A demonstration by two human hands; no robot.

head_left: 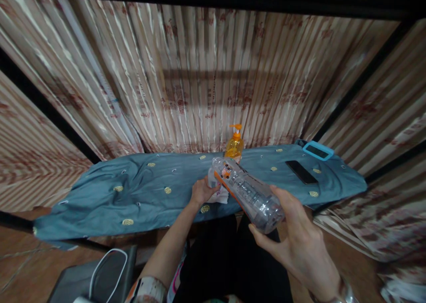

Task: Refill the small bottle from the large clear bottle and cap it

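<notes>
Reaching over the cloth-covered bench (pixel 181 172), the left hand (pixel 200 192) bends its thumb and fingers near the mouth of the clear plastic bottle (pixel 254 196); I cannot tell what it pinches. The bottle tilts in the air over the bench's near edge, mouth to the left. It looks light, smooth and maybe slippery. Its thin sides would likely bend, not break, if squeezed hard. The wide part seems best to hold. It has an orange strip and maybe a cartoon face; its words are too small to read. Farther right, the right hand (pixel 301 241) pinches its bottom end between thumb and fingers.
</notes>
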